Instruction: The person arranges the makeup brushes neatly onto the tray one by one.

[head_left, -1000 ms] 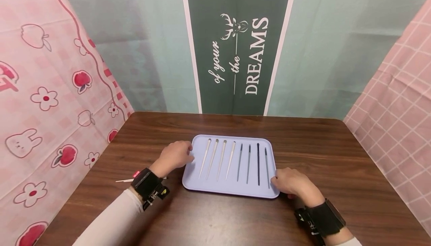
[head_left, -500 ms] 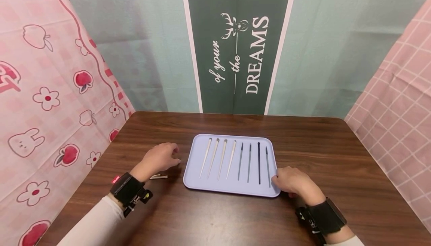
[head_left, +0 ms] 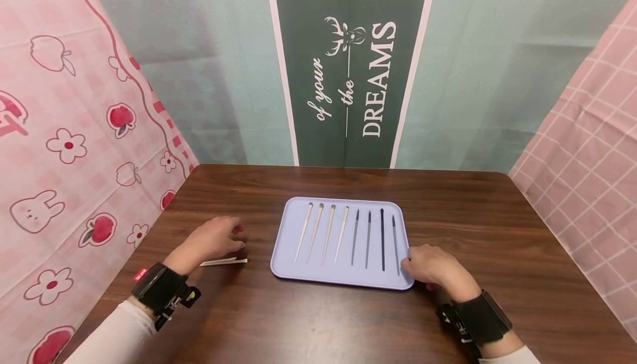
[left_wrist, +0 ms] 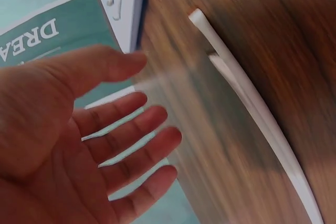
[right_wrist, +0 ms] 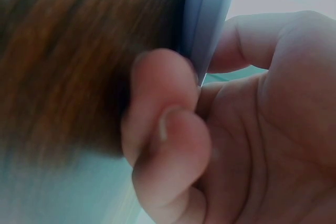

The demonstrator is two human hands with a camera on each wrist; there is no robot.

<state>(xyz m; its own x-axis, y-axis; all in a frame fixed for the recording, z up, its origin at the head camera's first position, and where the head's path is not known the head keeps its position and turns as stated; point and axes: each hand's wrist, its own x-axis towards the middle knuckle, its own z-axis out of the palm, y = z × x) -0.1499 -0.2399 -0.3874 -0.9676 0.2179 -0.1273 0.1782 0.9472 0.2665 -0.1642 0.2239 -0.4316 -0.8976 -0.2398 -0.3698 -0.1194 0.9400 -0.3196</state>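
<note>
A lavender tray (head_left: 343, 278) lies on the table, bearing a row of slim brushes: pale-handled ones (head_left: 328, 234) on its left half, grey and black ones (head_left: 382, 239) on its right half. My right hand (head_left: 432, 267) grips the tray's right front rim; in the right wrist view its fingers curl at the tray edge (right_wrist: 207, 24). My left hand (head_left: 211, 238) hovers left of the tray with fingers loosely bent, holding nothing. Just beside it lie pale thin sticks (head_left: 229, 261), at least two. The left wrist view shows these sticks (left_wrist: 257, 103) apart from the fingertips.
The brown wooden table (head_left: 318, 325) extends on all sides of the tray. A green curtain (head_left: 224, 104) hangs behind its far edge. Pink cloths stand at the left (head_left: 89, 187) and the right (head_left: 587, 187). Both wrists carry black camera bands.
My left hand has left the tray's left edge and moved left to the pale sticks, uncovering their ends. My right hand stays on the tray's rim.
</note>
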